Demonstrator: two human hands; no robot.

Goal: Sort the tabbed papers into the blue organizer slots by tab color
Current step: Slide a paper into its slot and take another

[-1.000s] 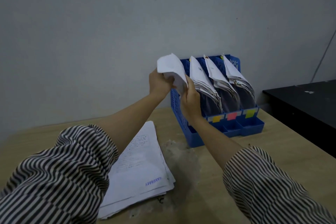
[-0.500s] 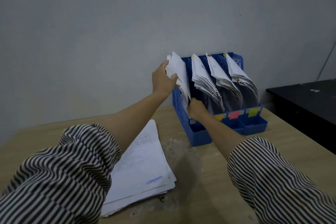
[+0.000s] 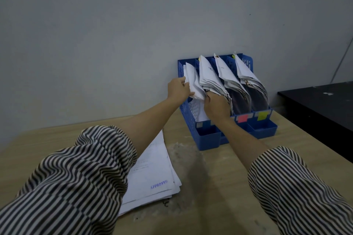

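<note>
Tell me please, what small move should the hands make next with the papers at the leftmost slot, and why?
Probably push the bundle of papers further down into the leftmost slot of the blue organizer. The left hand grips its edge, the right hand is at its lower part, and the bundle stands bent and high, not seated like the other stacks.
</note>
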